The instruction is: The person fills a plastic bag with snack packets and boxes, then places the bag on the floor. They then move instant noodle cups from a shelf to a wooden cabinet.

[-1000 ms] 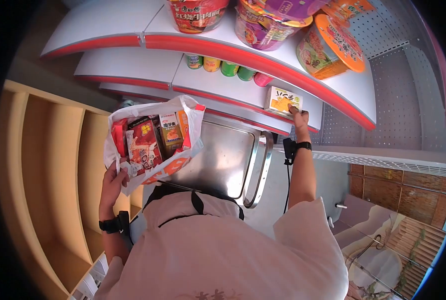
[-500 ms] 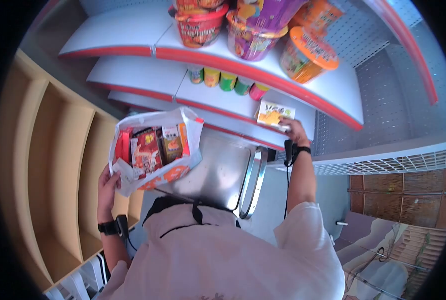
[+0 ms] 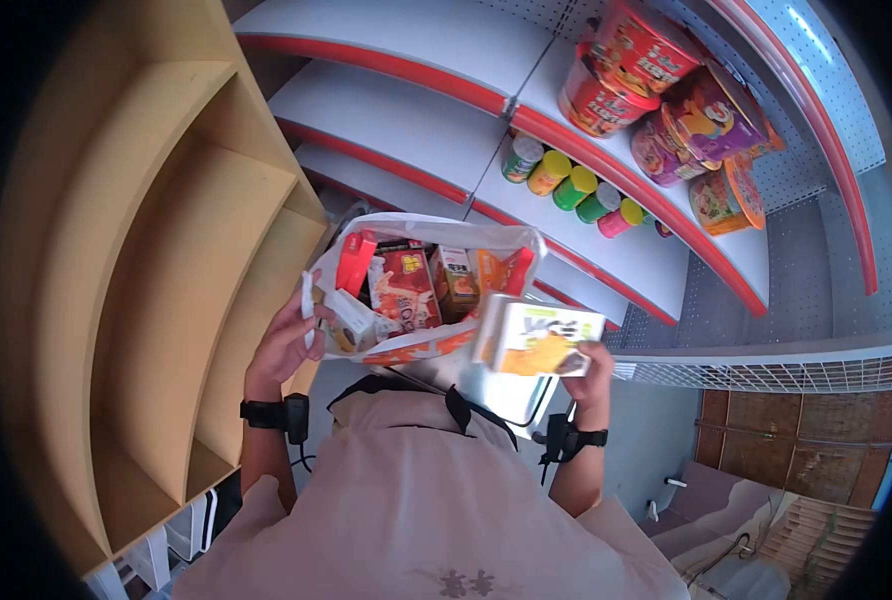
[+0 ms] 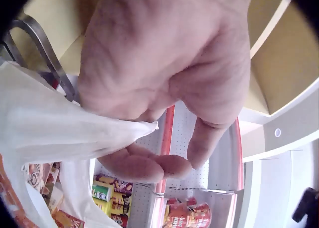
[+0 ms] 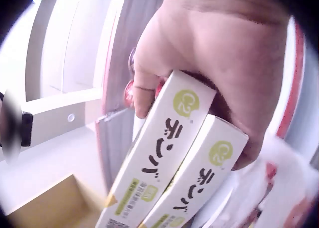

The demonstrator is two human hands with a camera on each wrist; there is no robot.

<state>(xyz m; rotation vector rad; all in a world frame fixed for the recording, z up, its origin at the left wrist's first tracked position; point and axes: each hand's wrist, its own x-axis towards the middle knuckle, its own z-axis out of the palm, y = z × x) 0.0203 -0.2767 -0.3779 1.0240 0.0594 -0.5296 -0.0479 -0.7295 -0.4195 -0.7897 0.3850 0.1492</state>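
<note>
In the head view, the right hand grips two white boxes, held at four o'clock from the white bag. They overlap the bag's near-right edge in that view; whether they touch it cannot be told.

The boxes are slim cartons lying face to face and slightly staggered. The right wrist view shows their narrow sides, each with a round yellow-green "C2" badge, dark brush-style characters and small print on yellow-green patches. The broad face toward the head camera carries a yellow-orange food picture under dark lettering, blurred there. The thumb and fingers clamp them at one end.

The left hand pinches the bag's rim at eight o'clock, well apart from the right hand. The bag gapes upward, orange print on its near wall, with red, orange and white packages inside.

From the boxes, a row of canisters stands at twelve o'clock on a red-edged shelf, with noodle tubs at one o'clock above. Wooden shelving curves past the bag at nine o'clock.
</note>
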